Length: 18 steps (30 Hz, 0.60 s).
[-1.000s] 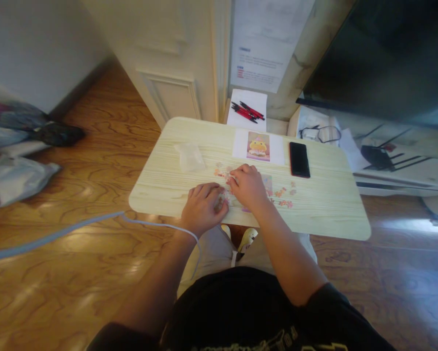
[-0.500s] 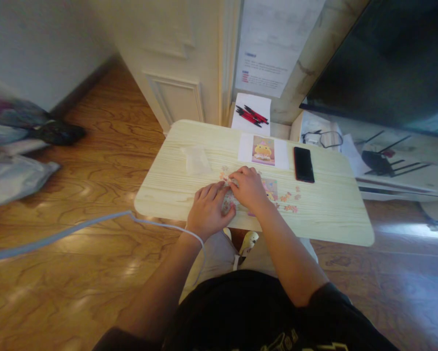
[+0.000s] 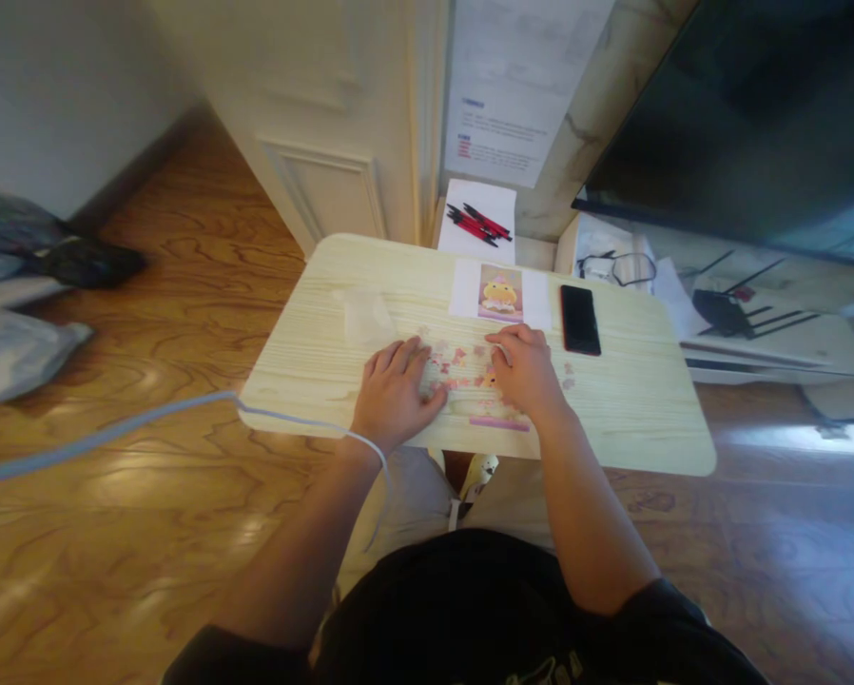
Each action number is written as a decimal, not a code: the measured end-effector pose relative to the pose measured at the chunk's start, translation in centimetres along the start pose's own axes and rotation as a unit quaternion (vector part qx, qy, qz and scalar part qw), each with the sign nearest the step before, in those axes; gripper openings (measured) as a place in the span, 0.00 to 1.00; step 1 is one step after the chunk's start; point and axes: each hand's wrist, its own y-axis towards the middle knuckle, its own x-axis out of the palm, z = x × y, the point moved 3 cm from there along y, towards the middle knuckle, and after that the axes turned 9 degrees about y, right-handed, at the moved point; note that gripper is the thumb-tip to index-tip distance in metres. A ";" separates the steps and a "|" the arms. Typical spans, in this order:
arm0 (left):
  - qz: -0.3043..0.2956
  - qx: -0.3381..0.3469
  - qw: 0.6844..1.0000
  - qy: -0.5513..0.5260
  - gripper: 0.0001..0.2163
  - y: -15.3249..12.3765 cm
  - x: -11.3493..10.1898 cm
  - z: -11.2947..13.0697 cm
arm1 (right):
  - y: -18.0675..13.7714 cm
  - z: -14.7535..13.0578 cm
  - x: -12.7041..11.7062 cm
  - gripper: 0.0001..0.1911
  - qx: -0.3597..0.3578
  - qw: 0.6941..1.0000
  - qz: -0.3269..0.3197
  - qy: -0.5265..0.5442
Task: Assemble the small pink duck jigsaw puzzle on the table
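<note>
My left hand [image 3: 397, 395] lies palm down on the table with its fingers stretched out, beside loose jigsaw puzzle pieces [image 3: 459, 356]. My right hand [image 3: 527, 371] rests over the right part of the pieces, index finger and thumb close together and the other fingers curled. Whatever is between those fingertips is too small to make out. A joined strip of puzzle with a purple edge [image 3: 498, 422] lies nearest me, partly covered by the right hand. Beyond the hands, a printed picture [image 3: 500, 293] of a yellow figure lies on white paper.
A black phone [image 3: 580, 321] lies right of the picture on the pale wooden table [image 3: 641, 419]. A translucent bag [image 3: 367, 318] lies at left. Red pens [image 3: 479, 225] rest on paper past the far edge. A grey cable [image 3: 284, 415] runs to my left wrist.
My right hand has moved right, away from my left hand, uncovering pieces between them. My left hand has spread flatter. The whole view has shifted slightly.
</note>
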 end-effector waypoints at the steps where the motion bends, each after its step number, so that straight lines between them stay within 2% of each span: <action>1: -0.001 0.002 1.000 0.002 0.25 0.2 0.1 0.1 | -0.1 0.5 -0.3 0.17 0.004 1.000 0.003 0.001; 6: -0.002 0.007 1.000 0.007 0.21 1.9 0.4 0.4 | -0.9 1.3 -1.4 0.16 0.007 0.999 0.021 0.023; 10: -0.006 -0.054 0.996 0.075 0.16 4.5 0.3 -0.8 | -1.4 1.3 -2.4 0.16 0.015 0.998 0.043 0.038; 13: -0.038 -0.100 0.986 0.131 0.15 6.3 0.2 -1.7 | -1.7 1.5 -3.4 0.15 0.014 0.997 0.059 0.048; 18: -0.104 -0.097 0.976 0.166 0.16 7.6 0.3 -1.4 | -2.2 2.3 -4.7 0.14 0.012 0.994 0.093 0.060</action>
